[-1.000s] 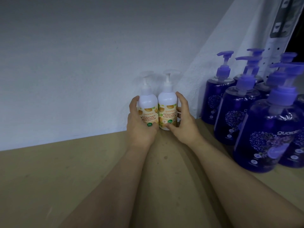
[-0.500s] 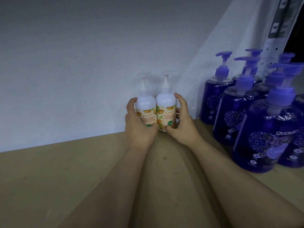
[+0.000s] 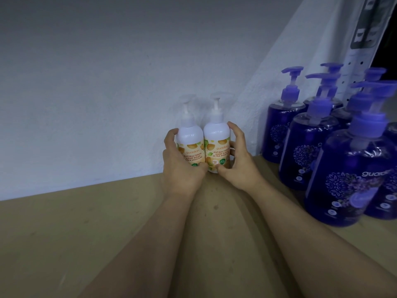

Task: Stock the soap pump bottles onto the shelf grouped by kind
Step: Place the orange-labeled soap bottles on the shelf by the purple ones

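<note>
Two white pump bottles with orange fruit labels stand upright side by side against the back wall of the wooden shelf (image 3: 86, 229). My left hand (image 3: 180, 164) grips the left white bottle (image 3: 190, 138) from its left side. My right hand (image 3: 238, 162) grips the right white bottle (image 3: 216, 138), thumb at its lower front and fingers round its right side. The two bottles touch each other. A group of several purple pump bottles (image 3: 352, 173) stands at the right of the shelf, apart from the white pair.
The white back wall (image 3: 107, 93) closes the shelf behind the bottles. A perforated shelf upright (image 3: 352, 59) rises at the far right behind the purple bottles. Bare wooden board stretches to the left of my arms.
Both hands have shifted the white pair slightly back and left toward the wall; the grips are the same.
</note>
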